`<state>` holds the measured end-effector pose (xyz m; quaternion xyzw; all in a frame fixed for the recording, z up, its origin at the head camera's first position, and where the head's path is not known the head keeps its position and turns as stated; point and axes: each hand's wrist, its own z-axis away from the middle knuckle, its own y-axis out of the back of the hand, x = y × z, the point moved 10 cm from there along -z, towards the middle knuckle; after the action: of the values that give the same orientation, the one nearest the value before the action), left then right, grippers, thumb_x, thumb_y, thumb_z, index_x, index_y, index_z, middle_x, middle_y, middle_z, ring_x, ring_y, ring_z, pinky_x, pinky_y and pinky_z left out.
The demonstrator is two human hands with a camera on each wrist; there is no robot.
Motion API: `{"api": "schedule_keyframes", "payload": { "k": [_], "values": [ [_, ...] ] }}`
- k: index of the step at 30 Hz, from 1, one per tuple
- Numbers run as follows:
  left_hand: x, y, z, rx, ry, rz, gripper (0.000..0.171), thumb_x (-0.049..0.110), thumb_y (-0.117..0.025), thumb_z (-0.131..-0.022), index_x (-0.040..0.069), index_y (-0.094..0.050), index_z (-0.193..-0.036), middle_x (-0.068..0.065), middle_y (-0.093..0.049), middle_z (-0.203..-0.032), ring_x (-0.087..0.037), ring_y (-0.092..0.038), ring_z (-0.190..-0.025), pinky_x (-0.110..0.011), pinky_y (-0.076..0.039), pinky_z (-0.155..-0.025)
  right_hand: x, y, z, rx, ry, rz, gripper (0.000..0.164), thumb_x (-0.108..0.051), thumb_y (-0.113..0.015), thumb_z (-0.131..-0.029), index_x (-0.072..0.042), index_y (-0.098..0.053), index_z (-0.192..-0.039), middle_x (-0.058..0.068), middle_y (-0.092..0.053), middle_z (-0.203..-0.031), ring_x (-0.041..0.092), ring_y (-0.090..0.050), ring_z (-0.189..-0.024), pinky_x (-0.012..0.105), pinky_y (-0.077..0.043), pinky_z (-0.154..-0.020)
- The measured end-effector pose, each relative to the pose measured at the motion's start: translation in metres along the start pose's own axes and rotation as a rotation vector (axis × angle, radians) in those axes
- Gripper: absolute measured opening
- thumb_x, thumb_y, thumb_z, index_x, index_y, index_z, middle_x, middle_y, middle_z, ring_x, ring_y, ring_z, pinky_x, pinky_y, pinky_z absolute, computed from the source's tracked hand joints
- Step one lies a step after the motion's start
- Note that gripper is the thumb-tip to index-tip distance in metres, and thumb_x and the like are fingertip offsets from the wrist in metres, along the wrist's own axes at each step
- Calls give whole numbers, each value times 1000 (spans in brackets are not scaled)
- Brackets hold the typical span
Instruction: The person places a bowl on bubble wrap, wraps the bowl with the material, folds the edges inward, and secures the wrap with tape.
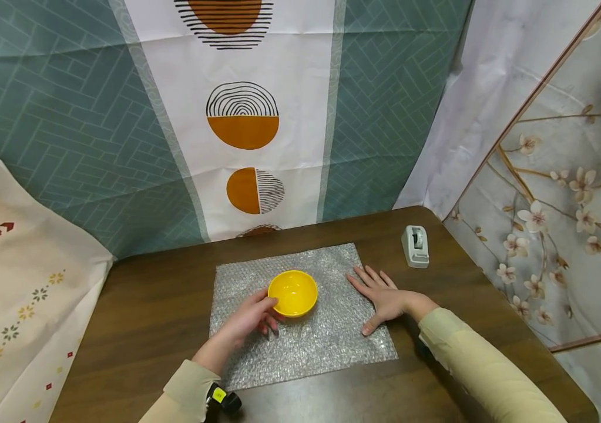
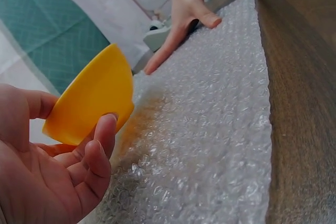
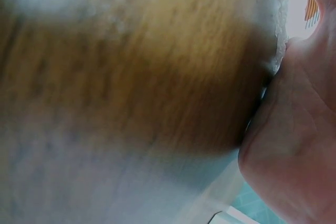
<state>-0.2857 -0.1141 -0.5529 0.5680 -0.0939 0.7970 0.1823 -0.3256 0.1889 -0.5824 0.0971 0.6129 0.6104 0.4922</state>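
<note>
In the head view a yellow bowl (image 1: 293, 294) sits over the middle of a sheet of bubble wrap (image 1: 326, 346), its open side up. My left hand (image 1: 251, 318) pinches the bowl's left side, thumb at the rim and fingers underneath, as the left wrist view shows on the yellow bowl (image 2: 97, 98). My right hand (image 1: 386, 301) lies with fingers spread on the right edge of the bubble wrap. From the right wrist only the palm (image 3: 294, 145) shows, low beside the sheet's edge; its fingers are out of that view.
A white tape dispenser (image 1: 415, 247) stands on the brown wooden table (image 1: 147, 317), beyond the right hand. Patterned curtains (image 1: 385, 106) hang behind the table's back edge, and a floral cloth (image 1: 559, 235) borders its right side.
</note>
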Motion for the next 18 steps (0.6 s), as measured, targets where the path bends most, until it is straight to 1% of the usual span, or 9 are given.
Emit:
{"api": "schedule_keyframes", "payload": {
  "k": [7,14,18],
  "values": [
    [-1,-3,1,-2,-4,-31,51,28,-54,-110,1,-46,-153,-11,-76,-98,-14,-53,-61,-24,-37,-54,1,-1,-1,-4,-6,-1,143,-82,-82,-71,-24,-2,-174,7,19,-178,38,18,-162,65,12,-124],
    [-3,-5,-1,-24,-16,-37,52,26,-53,-110,0,-44,-154,-11,-76,-98,-12,-52,-59,-23,-36,-52,3,-3,-1,-11,-11,10,143,-82,-81,-71,-24,-1,-174,6,20,-178,38,19,-162,65,12,-124],
    [-5,-5,-3,-20,-18,-45,52,27,-53,-110,0,-45,-154,-10,-76,-97,-13,-52,-59,-23,-37,-52,3,-2,-1,-15,-19,3,143,-82,-81,-71,-24,-1,-174,7,20,-178,37,19,-162,65,13,-124]
  ]
}}
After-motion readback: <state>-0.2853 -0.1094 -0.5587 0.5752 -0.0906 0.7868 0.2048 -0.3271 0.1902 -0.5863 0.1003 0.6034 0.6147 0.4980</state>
